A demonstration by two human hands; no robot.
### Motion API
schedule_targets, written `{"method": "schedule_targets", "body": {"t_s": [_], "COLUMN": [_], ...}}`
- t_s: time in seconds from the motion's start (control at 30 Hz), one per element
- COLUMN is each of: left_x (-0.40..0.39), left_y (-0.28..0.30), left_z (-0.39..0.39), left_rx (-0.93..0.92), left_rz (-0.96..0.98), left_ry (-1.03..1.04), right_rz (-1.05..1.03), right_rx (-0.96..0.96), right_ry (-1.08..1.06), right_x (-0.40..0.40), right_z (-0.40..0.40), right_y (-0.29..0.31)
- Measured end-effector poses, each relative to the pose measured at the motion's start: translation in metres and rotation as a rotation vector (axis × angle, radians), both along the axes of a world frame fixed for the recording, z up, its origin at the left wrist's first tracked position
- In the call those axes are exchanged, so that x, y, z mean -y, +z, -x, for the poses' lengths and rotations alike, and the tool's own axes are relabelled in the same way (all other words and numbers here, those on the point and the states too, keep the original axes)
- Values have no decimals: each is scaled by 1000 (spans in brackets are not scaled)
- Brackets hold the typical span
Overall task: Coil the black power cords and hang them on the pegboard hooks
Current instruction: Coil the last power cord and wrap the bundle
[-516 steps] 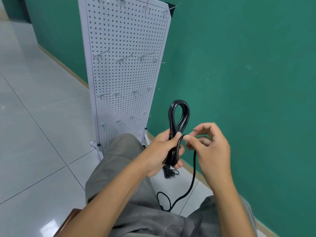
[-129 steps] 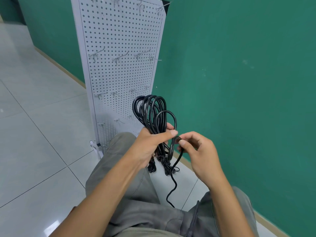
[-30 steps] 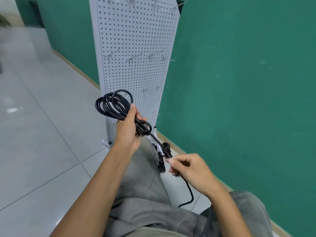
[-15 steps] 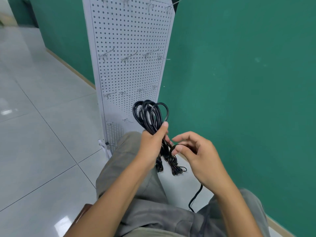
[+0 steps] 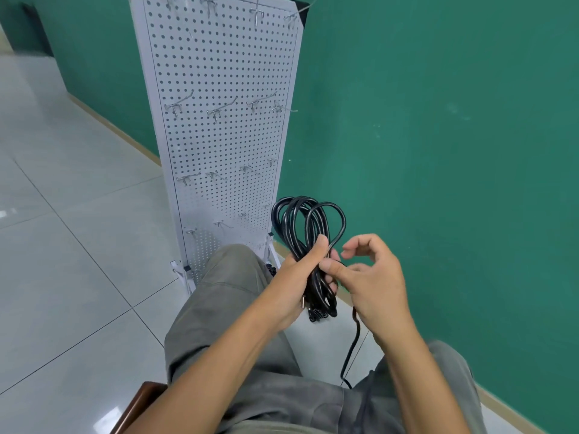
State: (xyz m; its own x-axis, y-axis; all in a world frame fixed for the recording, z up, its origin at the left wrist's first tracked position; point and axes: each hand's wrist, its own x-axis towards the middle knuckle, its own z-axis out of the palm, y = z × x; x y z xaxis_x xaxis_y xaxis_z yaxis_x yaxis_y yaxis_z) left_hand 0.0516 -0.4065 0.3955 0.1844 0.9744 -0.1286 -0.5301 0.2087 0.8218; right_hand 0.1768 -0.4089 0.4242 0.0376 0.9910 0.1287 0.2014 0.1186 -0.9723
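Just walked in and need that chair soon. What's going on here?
A seated person is coiling a black cord. The left hand grips the bundle of loops while the right hand feeds in the loose tail. The hooks on the pegboard are bare, so nothing is hung yet.

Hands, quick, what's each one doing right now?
Left hand: grips the coiled black power cord at its middle.
Right hand: fingers curled beside the coil; whether it pinches the cord cannot be told.
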Motion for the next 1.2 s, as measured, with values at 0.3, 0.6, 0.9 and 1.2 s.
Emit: {"method": "schedule_targets", "body": {"t_s": [0.3,0.6,0.9,1.2], "left_x": [-4,-16,-6,1], "left_y": [-2,2,-1,-8], "left_z": [16,38,23,-9], "left_rx": [112,368,-10,-419], "left_rz": [-68,-18,-58,-232], "left_ry": [-275,-108,-256,-153], "right_rz": [59,103,-23,11], "right_rx": [-234,-86,-446,-434], "right_ry": [195,226,100,22], "right_x": [-8,-10,-9,-6], "right_z": [-15,-31,-20,-10], "right_y": [-8,-34,-5,6]}}
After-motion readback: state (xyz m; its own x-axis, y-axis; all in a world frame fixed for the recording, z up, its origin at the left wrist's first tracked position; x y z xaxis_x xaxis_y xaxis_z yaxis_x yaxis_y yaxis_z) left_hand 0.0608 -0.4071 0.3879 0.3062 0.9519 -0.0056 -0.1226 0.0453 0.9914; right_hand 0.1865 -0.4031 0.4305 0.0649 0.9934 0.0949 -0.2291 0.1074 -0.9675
